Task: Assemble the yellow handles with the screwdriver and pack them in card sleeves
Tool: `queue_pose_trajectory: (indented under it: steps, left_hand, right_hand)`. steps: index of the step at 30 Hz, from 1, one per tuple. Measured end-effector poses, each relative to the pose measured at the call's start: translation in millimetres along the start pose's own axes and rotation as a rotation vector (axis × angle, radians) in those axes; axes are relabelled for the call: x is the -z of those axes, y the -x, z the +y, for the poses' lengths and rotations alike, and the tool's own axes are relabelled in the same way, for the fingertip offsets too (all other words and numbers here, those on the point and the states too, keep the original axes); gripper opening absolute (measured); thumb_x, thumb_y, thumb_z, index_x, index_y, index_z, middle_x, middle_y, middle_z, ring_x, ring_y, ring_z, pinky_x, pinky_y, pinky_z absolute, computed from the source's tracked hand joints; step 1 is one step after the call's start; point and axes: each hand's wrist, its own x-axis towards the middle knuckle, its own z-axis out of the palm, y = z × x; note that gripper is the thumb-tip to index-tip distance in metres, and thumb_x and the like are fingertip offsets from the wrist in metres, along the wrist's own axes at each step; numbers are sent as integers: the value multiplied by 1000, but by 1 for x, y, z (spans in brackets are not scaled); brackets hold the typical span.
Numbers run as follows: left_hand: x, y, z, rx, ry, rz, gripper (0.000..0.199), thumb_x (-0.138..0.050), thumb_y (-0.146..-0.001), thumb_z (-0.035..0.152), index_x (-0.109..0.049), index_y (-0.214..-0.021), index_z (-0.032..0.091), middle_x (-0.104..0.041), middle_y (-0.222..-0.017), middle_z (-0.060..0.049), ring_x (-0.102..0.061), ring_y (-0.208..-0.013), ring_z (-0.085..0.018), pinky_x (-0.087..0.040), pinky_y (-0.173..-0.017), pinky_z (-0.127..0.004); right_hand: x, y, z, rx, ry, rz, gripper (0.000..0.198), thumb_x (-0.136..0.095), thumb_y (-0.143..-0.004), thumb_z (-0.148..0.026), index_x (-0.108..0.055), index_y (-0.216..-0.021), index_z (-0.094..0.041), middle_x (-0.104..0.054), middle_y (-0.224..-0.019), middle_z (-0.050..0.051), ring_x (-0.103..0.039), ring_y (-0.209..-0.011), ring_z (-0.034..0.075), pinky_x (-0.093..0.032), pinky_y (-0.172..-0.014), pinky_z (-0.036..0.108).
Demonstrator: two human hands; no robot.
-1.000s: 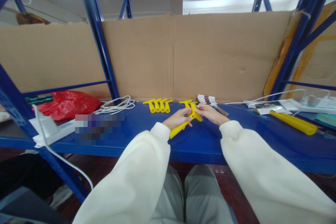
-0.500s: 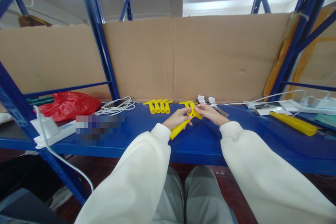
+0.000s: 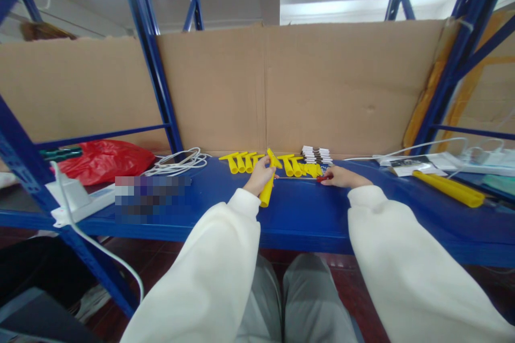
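Left hand grips yellow T-shaped handle, mid-worktop, barrel's long axis running toward front edge. Right hand pinches red-handled screwdriver to its right, shaft pointing left at it, roughly parallel to front edge, so roughly crosswise to barrel. Left hand nearer handle; tip contact unclear.

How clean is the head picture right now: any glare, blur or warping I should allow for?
Head view: glare washes out the ceiling at upper right; the blue posts splay outward toward the top, like wide-lens warping; a mosaic patch at left hides what lies there; fine detail is soft, so the red handle at the right hand reads poorly.
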Motion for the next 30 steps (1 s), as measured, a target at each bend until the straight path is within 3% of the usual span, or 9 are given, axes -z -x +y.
queue_pose_trajectory:
  steps: [4,10,16,23,30]
  left_hand:
    - [3,-5,-5,21,-36,41,46,-56,-84,1,-58,-127,15,-60,-137,-13,-59,-51,-4,-38,-38,-16]
    - [4,-11,-13,58,-66,75,37,-59,-82,1,-65,-116,14,-71,-114,-10,-58,-50,-6,-42,-41,-17]
    - [4,-12,-15,44,-78,73,32,-60,-81,2,-67,-111,14,-72,-100,-7,-57,-49,-7,-41,-40,-16]
    - [5,-13,-18,42,-92,63,33,-61,-83,6,-65,-115,15,-71,-103,-7,-58,-50,-7,-38,-37,-15]
    - [5,-14,-18,28,-47,65,32,-68,-81,8,-67,-113,16,-70,-114,-9,-66,-66,-11,-50,-47,-17]
  right_hand:
    - [-3,-1,-1,-32,64,-88,20,-78,-68,-39,-71,-60,-22,-70,-70,6,-60,-66,21,-45,-61,32]
    - [-6,-3,-1,41,15,-77,13,-75,-68,-34,-72,-64,-22,-71,-72,4,-62,-70,21,-46,-63,30]
    - [-6,-2,-1,97,-17,-54,18,-75,-64,-35,-64,-59,-22,-66,-64,1,-58,-65,18,-46,-62,29]
    - [0,1,-2,52,-101,-6,19,-75,-63,-33,-60,-63,-22,-64,-64,0,-56,-63,17,-45,-63,30]
    - [-1,-2,-2,99,-144,101,25,-72,-67,-42,-57,-63,-22,-61,-62,0,-56,-65,18,-45,-65,31]
